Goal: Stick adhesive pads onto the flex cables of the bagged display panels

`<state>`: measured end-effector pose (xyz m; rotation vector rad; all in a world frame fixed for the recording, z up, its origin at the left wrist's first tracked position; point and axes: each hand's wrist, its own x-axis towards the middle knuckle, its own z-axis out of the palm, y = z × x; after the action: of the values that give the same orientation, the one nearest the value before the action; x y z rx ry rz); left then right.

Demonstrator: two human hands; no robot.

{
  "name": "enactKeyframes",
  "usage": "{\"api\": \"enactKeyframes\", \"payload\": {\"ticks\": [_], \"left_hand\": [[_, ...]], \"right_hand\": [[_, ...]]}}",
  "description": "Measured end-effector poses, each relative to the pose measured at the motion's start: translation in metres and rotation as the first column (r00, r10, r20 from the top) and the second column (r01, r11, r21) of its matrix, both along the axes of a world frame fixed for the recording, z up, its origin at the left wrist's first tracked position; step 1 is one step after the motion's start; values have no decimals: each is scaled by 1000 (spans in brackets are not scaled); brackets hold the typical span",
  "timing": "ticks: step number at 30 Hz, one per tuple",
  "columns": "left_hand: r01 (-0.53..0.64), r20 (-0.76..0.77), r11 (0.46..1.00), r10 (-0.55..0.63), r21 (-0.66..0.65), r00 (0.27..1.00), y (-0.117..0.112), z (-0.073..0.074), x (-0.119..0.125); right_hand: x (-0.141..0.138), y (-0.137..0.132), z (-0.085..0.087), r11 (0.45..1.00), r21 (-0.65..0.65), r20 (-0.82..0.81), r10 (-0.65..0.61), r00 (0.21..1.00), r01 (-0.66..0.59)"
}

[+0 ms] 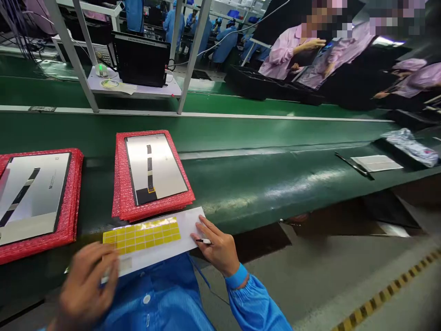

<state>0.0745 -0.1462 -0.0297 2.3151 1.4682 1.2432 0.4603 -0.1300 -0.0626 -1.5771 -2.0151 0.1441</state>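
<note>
Head view: the right hand (217, 246), grip closed on a small pen (204, 241), rests on a sheet of yellow labels (141, 236); the left hand (86, 285) clenches a white stick (105, 278) at the sheet's near edge. Just beyond the sheet, a display panel (155, 165) lies on red bubble wrap (120, 184).

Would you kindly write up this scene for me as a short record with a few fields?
Left hand: at the sheet's near end, fingers around a slim white item
Right hand: on the sheet, pen between fingers
Sheet: white backing sheet with rows of yellow labels
Nearest: flat display panel on red bubble wrap
Surface: green conveyor belt
Beyond: co-worker in blue smock
</note>
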Motion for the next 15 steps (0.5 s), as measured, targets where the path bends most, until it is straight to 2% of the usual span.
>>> {"api": "enactKeyframes", "payload": {"ticks": [1,2,3,6,8,11,13,15], "left_hand": [[165,-134,986,-166,-21,977,7,9,19],[292,-255,953,-302,-79,918,14,16,38],[357,-342,925,-379,-126,860,22,22,55],[424,-500,877,-479,-228,721,45,27,91],[458,-540,849,-524,-264,659,59,25,105],[467,-552,842,-533,-270,642,73,15,113],[452,-530,851,-521,-267,669,79,6,114],[452,-476,846,-532,-281,700,83,-2,112]], "right_hand": [[2,1,2,1000,-18,-15,12,1000,-13],[4,3,5,999,-30,-39,28,999,-29],[6,5,10,998,-33,-76,44,996,-46],[10,15,30,1000,-5,-294,20,955,-22],[9,22,44,997,-33,-513,-77,855,70],[3,34,56,988,-124,-734,-156,661,95],[-1,42,58,979,-201,-767,-181,615,38],[-6,48,56,941,-336,-763,-244,598,-45]]}}
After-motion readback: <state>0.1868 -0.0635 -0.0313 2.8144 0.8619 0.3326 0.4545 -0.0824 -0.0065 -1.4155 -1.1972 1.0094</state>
